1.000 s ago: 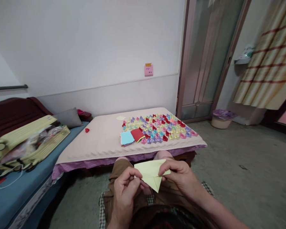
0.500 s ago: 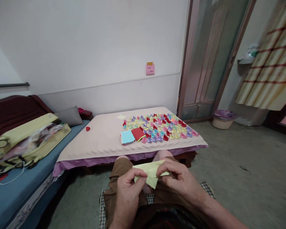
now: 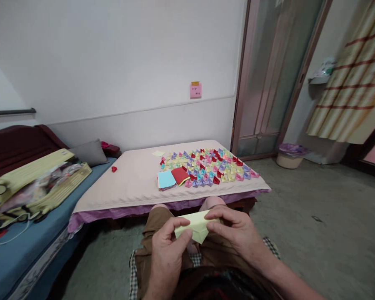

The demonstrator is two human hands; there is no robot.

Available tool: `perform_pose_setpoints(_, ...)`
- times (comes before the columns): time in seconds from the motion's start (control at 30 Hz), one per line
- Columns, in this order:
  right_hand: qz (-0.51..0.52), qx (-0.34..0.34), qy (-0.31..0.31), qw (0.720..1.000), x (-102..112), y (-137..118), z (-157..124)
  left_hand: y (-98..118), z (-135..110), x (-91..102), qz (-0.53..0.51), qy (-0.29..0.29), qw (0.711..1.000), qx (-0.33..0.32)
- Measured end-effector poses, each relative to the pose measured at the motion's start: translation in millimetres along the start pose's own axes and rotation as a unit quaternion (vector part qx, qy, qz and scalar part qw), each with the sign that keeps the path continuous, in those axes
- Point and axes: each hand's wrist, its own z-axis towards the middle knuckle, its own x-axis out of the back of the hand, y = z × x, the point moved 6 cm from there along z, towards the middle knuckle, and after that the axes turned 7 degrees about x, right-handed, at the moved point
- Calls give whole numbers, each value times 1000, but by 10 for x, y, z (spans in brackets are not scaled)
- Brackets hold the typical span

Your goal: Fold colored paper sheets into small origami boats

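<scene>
A folded pale-yellow paper is hanging between both hands, the left hand gripping from eight o'clock, the right hand from three, fingers pinching closed on it. Beyond, paper squares are resting at eleven o'clock on the counter, origami pieces spreading at twelve.

I can read no text from here: the pink note on the white wall in front of me bears two short lines of dark marks, too small for me to make out
</scene>
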Motion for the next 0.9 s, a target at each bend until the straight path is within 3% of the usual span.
perform_pose_setpoints(0.13, -61, 24, 2, 998, 27, -29, -3, -51, 11, 14, -15, 20, 1000, -5)
perform_pose_setpoints(0.37, -222, 155, -27, 962, -4, -168, -18, 60, -21, 55, 114, 65, 987, -96)
perform_pose_setpoints(0.53, -223, 155, -40, 961, 9, -213, 1, 245, -52, 55, 163, 62, 967, -186)
perform_pose_setpoints(0.73, -220, 164, -99, 956, -98, -262, 22, 309, -61, -15, 177, -27, 962, -207)
perform_pose_setpoints(0.9, -221, 187, -113, 950, -203, -296, 6, 320, -84, -65, 167, -48, 962, -210)
